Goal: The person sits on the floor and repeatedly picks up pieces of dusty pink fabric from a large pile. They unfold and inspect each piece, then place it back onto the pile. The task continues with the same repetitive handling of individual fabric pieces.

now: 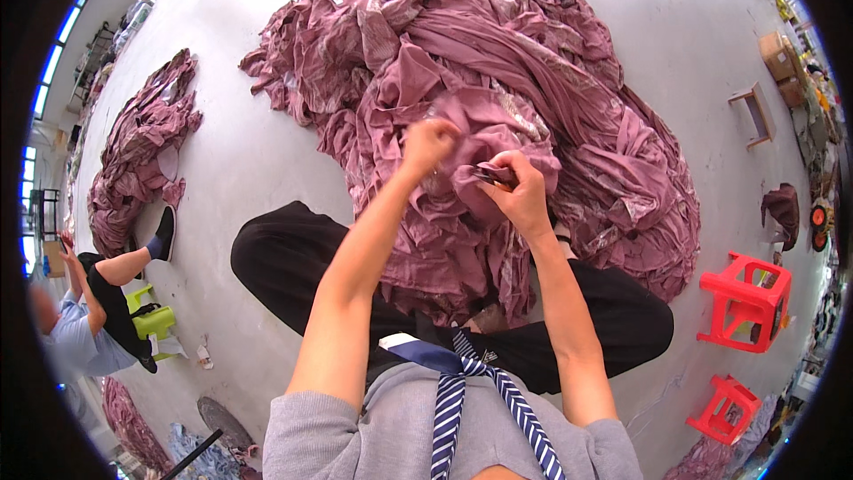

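Observation:
A big heap of dusty-pink cloth [498, 44] with paler patterned parts lies on the floor before me and spills down between my legs. Over its near middle, my left hand [433, 144] is closed and slightly blurred, gripping a raised fold of the cloth. Just right of it and a little nearer, my right hand [520, 191] is closed with a small dark tool [494, 180] at its fingers, perhaps thread snips; its exact shape is partly hidden. A bunched edge of the cloth [466, 180] touches those fingertips.
At far left a person [75, 338] sits by a green stool [155, 324], near a smaller pink cloth pile [142, 160]. On the right stand red plastic stools [745, 302], a wooden stool [753, 116] and cardboard boxes [780, 58]. My crossed legs [293, 258] flank the heap's near end.

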Tool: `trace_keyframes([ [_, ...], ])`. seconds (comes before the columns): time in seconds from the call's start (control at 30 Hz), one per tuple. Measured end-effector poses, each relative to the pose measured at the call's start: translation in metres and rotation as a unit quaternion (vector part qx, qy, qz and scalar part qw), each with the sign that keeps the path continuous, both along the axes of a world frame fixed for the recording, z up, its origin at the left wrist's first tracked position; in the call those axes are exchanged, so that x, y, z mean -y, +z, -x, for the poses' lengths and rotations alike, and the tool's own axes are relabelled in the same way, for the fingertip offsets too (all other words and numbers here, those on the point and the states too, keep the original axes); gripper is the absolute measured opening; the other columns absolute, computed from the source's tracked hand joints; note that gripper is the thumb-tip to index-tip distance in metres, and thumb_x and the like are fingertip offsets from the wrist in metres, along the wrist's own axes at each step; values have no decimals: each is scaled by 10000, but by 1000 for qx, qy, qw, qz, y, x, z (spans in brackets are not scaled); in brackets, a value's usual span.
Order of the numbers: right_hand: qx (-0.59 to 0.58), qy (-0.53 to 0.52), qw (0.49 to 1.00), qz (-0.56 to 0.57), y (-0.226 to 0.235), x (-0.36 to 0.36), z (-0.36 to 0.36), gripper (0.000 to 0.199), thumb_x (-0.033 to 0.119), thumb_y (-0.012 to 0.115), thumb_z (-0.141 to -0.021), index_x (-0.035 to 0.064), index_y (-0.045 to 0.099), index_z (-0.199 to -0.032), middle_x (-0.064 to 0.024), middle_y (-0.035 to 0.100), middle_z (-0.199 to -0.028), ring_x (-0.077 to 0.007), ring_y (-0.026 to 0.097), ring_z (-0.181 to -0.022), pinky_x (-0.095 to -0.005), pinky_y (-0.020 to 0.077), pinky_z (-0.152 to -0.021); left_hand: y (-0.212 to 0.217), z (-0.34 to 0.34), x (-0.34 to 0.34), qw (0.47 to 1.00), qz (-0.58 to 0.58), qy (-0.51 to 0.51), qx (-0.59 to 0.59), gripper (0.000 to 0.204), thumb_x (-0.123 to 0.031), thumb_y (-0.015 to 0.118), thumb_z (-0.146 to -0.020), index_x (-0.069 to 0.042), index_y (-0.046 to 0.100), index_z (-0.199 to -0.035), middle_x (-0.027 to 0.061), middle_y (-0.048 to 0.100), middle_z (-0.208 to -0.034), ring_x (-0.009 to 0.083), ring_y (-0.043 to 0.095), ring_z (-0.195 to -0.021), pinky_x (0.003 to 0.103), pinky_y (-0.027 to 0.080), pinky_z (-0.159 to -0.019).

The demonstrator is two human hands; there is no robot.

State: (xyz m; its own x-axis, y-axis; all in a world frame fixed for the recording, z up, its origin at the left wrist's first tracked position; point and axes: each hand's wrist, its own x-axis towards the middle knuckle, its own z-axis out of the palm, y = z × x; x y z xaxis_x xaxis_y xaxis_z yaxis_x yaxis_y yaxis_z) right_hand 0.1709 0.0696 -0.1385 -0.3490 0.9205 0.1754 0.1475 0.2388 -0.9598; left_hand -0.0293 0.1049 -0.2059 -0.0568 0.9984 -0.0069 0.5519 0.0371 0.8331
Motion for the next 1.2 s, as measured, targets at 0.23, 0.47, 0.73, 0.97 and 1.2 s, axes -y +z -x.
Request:
trace_keyframes([
  [0.23,175,198,964,-4,-17,8,-31,783,61,725,-644,119,389,-1349,-112,660,-892,-197,644,-775,-320,490,-702,10,-59,95,831,219,-74,506,239,66,547,-774,-22,611,-986,19,638,-850,74,599,-753,214,479,-666],
  [0.47,335,229,913,-33,-23,21,-70,240,129,627,-703,91,572,-933,-170,617,-774,-366,607,-734,-432,462,-631,34,-64,107,824,178,-113,526,277,3,672,-775,-60,523,-999,25,629,-858,100,598,-802,232,469,-721],
  [0.73,320,-267,909,-18,70,-59,-439,370,54,549,-821,15,544,-1188,-17,631,-955,-89,553,-715,-240,453,-606,28,39,106,925,27,117,361,144,-65,552,-881,-24,560,-1019,87,653,-853,126,624,-752,242,502,-671],
  [0.97,433,-323,842,20,-20,-91,-457,488,34,591,-713,32,521,-1196,-94,606,-850,-137,556,-587,-268,460,-514,-20,38,127,986,54,152,33,117,-44,619,-796,-17,632,-909,35,652,-820,111,615,-728,235,480,-683],
  [1.2,224,-212,919,245,-136,-25,-175,442,407,499,-901,33,626,-704,-70,623,-593,-159,600,-515,-315,452,-526,-40,8,145,995,29,86,-41,242,-67,644,-738,-51,621,-978,88,631,-867,194,621,-767,290,490,-709],
])
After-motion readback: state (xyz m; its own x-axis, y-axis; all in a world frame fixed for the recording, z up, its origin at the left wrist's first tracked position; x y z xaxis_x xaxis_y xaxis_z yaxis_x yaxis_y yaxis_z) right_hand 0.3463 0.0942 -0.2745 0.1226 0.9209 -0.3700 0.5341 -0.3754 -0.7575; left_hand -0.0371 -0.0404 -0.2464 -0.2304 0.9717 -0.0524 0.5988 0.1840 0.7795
